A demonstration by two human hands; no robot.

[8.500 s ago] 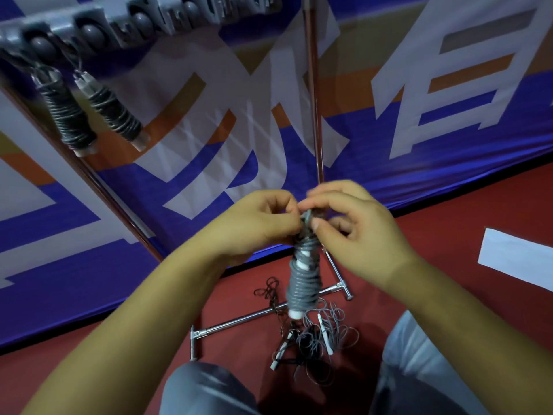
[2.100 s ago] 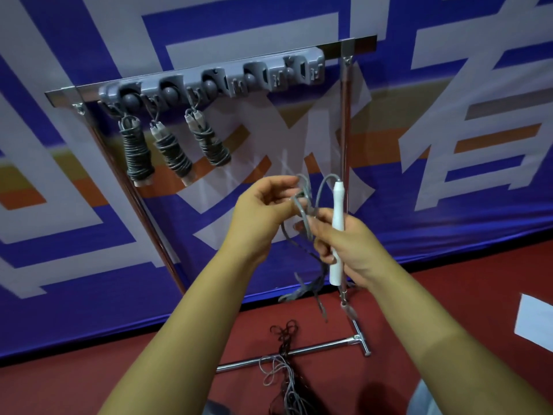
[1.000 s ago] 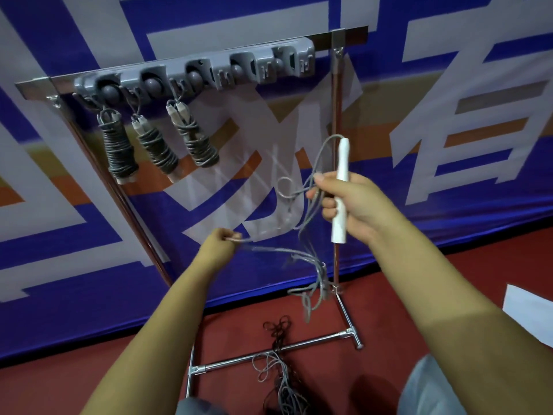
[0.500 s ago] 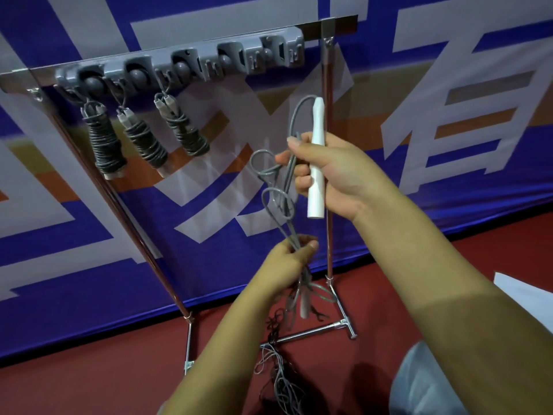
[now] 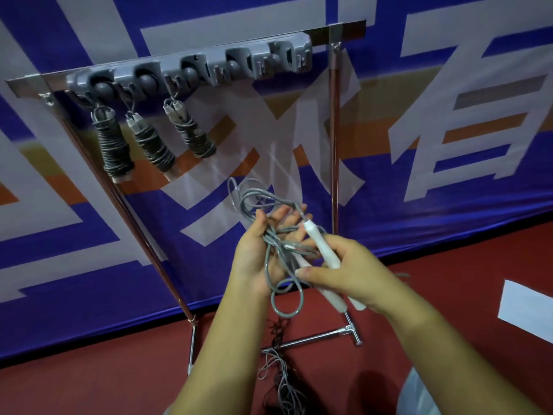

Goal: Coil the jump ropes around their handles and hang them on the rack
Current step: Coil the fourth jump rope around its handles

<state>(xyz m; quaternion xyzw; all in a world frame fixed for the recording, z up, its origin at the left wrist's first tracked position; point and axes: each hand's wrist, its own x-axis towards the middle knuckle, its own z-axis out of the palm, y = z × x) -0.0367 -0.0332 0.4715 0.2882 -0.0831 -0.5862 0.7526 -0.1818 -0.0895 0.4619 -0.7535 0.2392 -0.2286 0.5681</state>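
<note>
My right hand (image 5: 353, 274) grips the two white handles (image 5: 321, 250) of a grey jump rope, held side by side and slanting down to the right. My left hand (image 5: 263, 250) lies palm up with fingers spread, and the loose grey rope (image 5: 281, 253) drapes in tangled loops across its palm; one loop hangs below the hands. Three coiled ropes (image 5: 149, 142) hang from the left hooks of the grey rack (image 5: 209, 70). The hooks on the right of the rack carry nothing.
The rack stands on a metal frame (image 5: 333, 145) against a blue, white and orange banner. Several more loose ropes (image 5: 284, 381) lie in a heap on the red floor by the frame's foot (image 5: 323, 338). A white sheet (image 5: 526, 310) lies on the floor at right.
My right hand has come down from beside the rack post with the handle. My left hand has risen from below to meet it, and both handles are now together in my right hand.
</note>
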